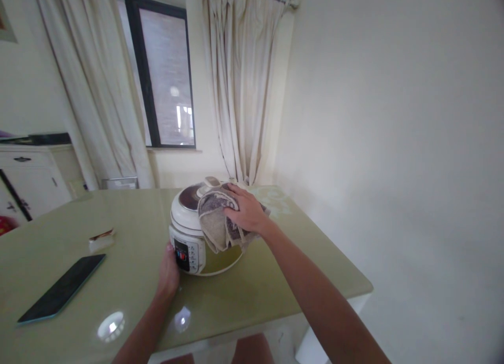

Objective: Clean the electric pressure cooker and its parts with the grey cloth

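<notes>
A white electric pressure cooker point(187, 222) with a dark panel on its lid stands on the table, its lit display and buttons facing the front left. My right hand point(247, 210) presses a grey and beige cloth point(216, 222) against the right side of the lid, fingers curled over the fabric. The cloth hangs down over part of the cooker's body. My left hand point(169, 272) rests against the cooker's lower left side, next to the display. Its fingers are mostly hidden behind the cooker.
On the glossy green table point(129, 280) lie a dark tablet point(63, 288) at the left and a small white packet point(101, 240) behind it. A plain wall point(394, 143) borders the right side. Curtains point(244, 80) and a window stand behind, with a white cabinet point(35, 169) far left.
</notes>
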`<state>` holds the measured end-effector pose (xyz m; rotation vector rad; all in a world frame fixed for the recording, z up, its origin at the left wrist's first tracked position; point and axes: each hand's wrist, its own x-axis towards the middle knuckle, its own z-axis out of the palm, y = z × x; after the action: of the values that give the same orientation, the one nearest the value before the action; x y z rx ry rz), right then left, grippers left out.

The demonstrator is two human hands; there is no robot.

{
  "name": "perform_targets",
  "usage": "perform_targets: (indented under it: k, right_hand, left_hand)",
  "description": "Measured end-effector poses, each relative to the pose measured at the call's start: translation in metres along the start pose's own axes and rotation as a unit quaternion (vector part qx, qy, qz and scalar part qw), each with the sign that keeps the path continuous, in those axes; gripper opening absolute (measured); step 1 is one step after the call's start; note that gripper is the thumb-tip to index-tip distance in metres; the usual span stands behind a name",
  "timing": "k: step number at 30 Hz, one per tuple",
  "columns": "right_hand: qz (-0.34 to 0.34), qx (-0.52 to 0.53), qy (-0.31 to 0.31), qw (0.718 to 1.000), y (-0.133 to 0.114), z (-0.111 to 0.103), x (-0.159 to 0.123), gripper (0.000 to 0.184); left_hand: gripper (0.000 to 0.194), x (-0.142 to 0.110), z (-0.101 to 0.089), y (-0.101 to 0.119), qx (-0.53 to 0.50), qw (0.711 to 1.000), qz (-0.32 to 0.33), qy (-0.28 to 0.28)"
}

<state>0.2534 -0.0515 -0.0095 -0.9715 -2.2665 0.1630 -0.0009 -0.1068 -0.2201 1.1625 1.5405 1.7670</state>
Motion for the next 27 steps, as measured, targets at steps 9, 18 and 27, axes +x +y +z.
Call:
perform_targets:
  k: [9,18,27]
  right_hand:
    - [0.028,0.037,0.004,0.999,-0.001,0.000,-0.002,0.055]
    - [0.086,0.170,0.056,0.980,-0.013,-0.007,-0.013,0.036]
    - [0.049,0.121,0.233,0.964,-0.069,0.002,-0.031,0.052]
  left_hand:
    - [0.061,-0.034,0.005,0.106,0.089,0.936,0.274,0.202]
    - [0.067,-0.007,0.050,0.195,0.291,0.905,0.298,-0.084]
    - [0.061,-0.035,0.062,0.218,-0.104,0.991,0.047,-0.071]
